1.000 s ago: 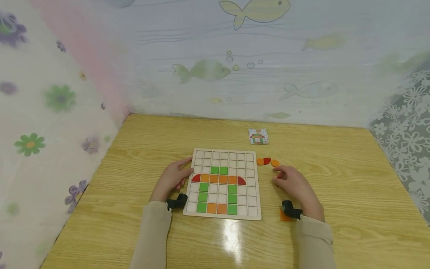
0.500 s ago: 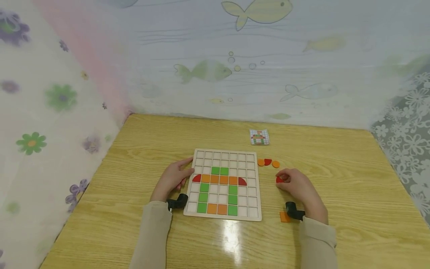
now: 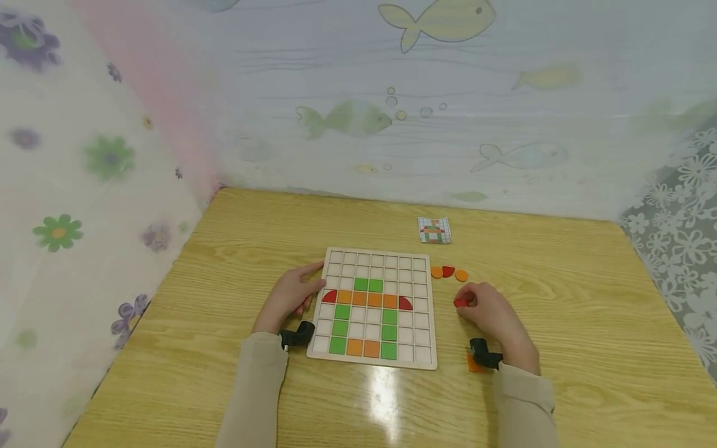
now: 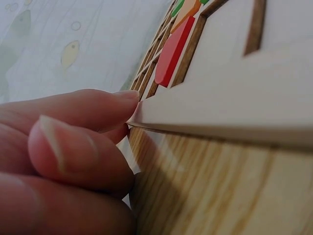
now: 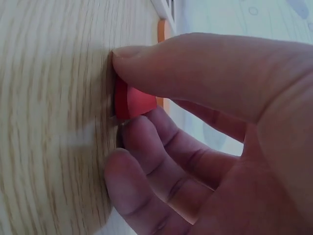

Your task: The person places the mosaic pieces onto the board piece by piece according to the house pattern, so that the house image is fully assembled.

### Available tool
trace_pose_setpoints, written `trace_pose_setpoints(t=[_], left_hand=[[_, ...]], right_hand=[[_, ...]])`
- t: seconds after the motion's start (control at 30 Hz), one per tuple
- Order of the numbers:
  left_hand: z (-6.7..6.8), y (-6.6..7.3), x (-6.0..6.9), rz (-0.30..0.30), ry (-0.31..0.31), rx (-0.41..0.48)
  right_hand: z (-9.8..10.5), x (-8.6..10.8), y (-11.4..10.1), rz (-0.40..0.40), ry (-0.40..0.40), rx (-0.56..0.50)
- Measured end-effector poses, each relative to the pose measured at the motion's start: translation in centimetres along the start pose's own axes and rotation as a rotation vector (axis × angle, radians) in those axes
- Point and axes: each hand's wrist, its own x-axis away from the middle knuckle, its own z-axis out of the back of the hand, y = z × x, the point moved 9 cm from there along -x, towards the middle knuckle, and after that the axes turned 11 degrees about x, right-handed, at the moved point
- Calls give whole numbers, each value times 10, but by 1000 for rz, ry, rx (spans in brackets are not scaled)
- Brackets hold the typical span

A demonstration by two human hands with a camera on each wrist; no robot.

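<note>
A wooden grid board (image 3: 356, 264) lies on the table, holding green and orange square tiles and two red quarter-round tiles. My left hand (image 3: 288, 297) grips its left edge; in the left wrist view a fingertip (image 4: 128, 96) meets the rim beside a red tile (image 4: 173, 54), other fingers curled below. Right of the board, my right hand (image 3: 490, 314) pinches a red tile (image 5: 139, 102) between thumb and fingers, close to the table surface. The fingers partly hide its shape.
Two orange round tiles (image 3: 462, 275) and a red quarter-round tile (image 3: 449, 272) lie right of the board's upper corner. A printed pattern card (image 3: 434, 231) is farther back. An orange square tile (image 3: 474, 364) sits partly hidden beneath the right wrist camera.
My right hand has picked at the red tile, which now shows between its fingertips, and has shifted slightly left over the last half second. The left hand stays at the board's edge.
</note>
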Motion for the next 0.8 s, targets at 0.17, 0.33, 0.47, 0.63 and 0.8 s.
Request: trace_pose_setpoints(t=[0.17, 0.33, 0.47, 0.63, 0.8], left_hand=[[0, -1, -1, 9, 2, -2], [1, -1, -1, 8, 7, -2], [1, 0, 0, 0, 4, 0], [1, 2, 0, -9, -2, 0], [1, 0, 2, -4, 0, 1]], right_hand=[[-1, 0, -2, 24, 1, -14], [-1, -1, -3, 36, 0, -13], [-1, -1, -2, 29, 3, -15], [-1, -3, -4, 35, 16, -40], [-5, -3, -8, 44, 27, -91]])
